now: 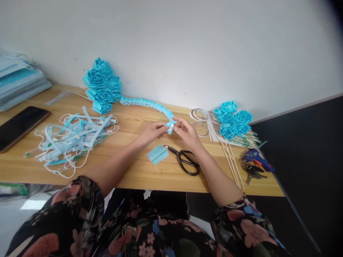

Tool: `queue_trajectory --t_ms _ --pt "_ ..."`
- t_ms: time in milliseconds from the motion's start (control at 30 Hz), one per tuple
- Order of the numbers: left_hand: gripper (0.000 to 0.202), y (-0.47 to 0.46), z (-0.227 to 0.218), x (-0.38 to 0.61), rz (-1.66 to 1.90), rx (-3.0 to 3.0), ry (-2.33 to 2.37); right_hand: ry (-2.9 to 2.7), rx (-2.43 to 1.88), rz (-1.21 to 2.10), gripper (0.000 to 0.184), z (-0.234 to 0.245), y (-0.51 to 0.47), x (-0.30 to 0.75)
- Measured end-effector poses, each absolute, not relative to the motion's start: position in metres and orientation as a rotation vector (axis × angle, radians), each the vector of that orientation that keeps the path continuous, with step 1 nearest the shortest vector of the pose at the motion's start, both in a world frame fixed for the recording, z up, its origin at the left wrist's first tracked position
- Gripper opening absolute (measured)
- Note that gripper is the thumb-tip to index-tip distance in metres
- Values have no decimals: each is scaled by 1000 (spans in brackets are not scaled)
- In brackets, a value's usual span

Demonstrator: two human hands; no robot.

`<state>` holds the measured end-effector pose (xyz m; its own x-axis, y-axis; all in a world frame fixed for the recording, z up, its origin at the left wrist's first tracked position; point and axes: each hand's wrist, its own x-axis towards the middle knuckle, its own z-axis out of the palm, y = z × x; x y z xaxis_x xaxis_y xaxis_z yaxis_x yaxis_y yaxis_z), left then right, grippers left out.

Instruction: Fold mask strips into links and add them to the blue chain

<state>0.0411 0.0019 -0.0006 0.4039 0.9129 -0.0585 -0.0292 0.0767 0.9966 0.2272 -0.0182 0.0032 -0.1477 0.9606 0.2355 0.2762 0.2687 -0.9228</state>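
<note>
Between the fingertips of my left hand (156, 131) and my right hand (187, 132) is a small folded piece of light-blue fabric (170, 127), pale on one side. Both hands are closed in a pinch on it. Just behind it ends a curved row of folded blue pieces (146, 102), which runs left along the wall; I cannot tell whether the held piece touches it. A flat blue rectangle (158, 154) with a crease lies below my hands. Black-handled scissors (184, 159) rest beside it, under my right forearm, with the blades pointing up and left.
Blue fabric roses (103, 87) stand back left, more roses (232, 119) right. Mask trimmings and ear loops (76, 139) lie in a heap. A phone (23, 125), stacked masks (20, 82), wire coils (199, 116), wooden sticks (232, 164), keys (252, 171) and a blue glue gun (258, 158) surround the workspace.
</note>
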Motion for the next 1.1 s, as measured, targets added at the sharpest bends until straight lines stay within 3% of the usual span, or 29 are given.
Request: queue_trajectory --t_ms 600,767,1100 --pt "19 -2 6 44 826 1361 932 -1540 -1158 998 35 3 -22 226" --pt "24 -3 8 44 804 1415 879 -1525 -1174 962 41 2 -21 225" --pt "25 1 0 43 808 1372 929 -1444 -1112 957 35 -5 -17 227"
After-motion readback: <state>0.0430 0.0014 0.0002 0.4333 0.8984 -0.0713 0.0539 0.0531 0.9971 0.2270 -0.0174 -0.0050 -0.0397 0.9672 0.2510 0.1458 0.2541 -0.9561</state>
